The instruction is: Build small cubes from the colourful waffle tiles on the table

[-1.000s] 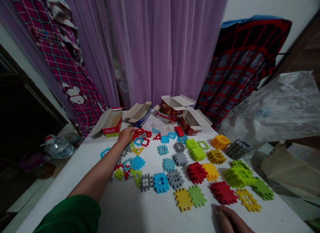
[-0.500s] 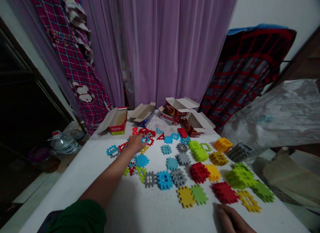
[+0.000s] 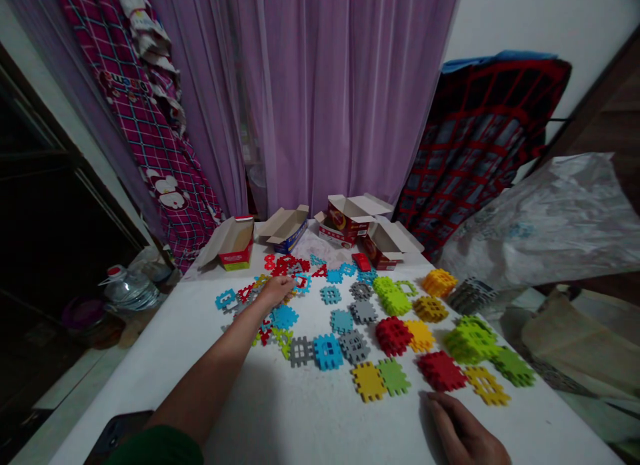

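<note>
On the white table (image 3: 310, 432), the left hand (image 3: 275, 292) lies curled on a heap of red and blue tiles (image 3: 287, 266), any grip hidden; the open right hand (image 3: 463, 428) rests flat just below a red block (image 3: 441, 372), well apart from the heap.

Lilac sheer curtain (image 3: 340, 98) (white wall (image 3: 530, 18) beside)

Waffle blocks (image 3: 328, 352) on a table (image 3: 130, 372), open cartons (image 3: 345, 228) behind — curtain (image 3: 320, 105) beyond
</note>
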`<move>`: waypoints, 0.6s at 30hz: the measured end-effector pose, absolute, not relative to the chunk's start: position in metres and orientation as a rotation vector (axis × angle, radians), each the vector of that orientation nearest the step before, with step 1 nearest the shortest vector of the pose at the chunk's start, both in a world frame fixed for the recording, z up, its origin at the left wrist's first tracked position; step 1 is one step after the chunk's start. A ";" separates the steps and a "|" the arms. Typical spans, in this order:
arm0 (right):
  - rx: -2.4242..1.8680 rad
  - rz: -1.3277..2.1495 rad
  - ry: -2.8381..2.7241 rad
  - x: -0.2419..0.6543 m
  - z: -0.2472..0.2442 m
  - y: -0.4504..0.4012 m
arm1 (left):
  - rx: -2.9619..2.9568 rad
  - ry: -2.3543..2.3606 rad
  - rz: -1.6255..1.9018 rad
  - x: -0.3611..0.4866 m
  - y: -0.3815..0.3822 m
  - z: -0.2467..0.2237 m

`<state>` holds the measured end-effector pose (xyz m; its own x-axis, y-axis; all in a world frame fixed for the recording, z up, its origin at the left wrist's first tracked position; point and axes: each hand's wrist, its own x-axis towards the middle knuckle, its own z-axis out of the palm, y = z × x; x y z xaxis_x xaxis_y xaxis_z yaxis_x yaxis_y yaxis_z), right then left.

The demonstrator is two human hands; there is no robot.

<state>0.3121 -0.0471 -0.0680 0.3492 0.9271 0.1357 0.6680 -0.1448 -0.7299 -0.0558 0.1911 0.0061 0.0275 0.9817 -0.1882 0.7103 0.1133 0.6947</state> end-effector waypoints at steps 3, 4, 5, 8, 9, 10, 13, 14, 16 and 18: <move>-1.892 0.462 -1.412 0.310 -0.064 -0.046 | 1.705 1.745 0.377 -0.043 0.184 0.002; -1.898 0.447 -1.403 0.309 -0.063 -0.046 | 1.729 1.755 0.349 -0.040 0.183 0.002; -1.903 0.437 -1.398 0.308 -0.061 -0.046 | 1.759 1.773 0.321 -0.038 0.181 0.003; -1.904 0.427 -1.393 0.305 -0.060 -0.046 | 1.881 1.849 0.265 -0.036 0.178 0.009; -1.898 0.427 -1.392 0.304 -0.061 -0.047 | 1.923 1.868 0.253 -0.037 0.177 0.011; -1.893 0.423 -1.389 0.304 -0.062 -0.047 | 1.956 1.880 0.242 -0.038 0.176 0.014; -1.882 0.405 -1.387 0.305 -0.069 -0.048 | 2.118 1.853 0.149 -0.040 0.171 0.020; -1.882 0.404 -1.389 0.305 -0.071 -0.048 | 2.203 1.821 0.105 -0.041 0.169 0.021; -1.887 0.405 -1.388 0.308 -0.073 -0.048 | 2.360 1.743 0.013 -0.040 0.168 0.021; -1.897 0.425 -1.394 0.309 -0.072 -0.048 | 2.414 1.703 -0.052 -0.036 0.167 0.019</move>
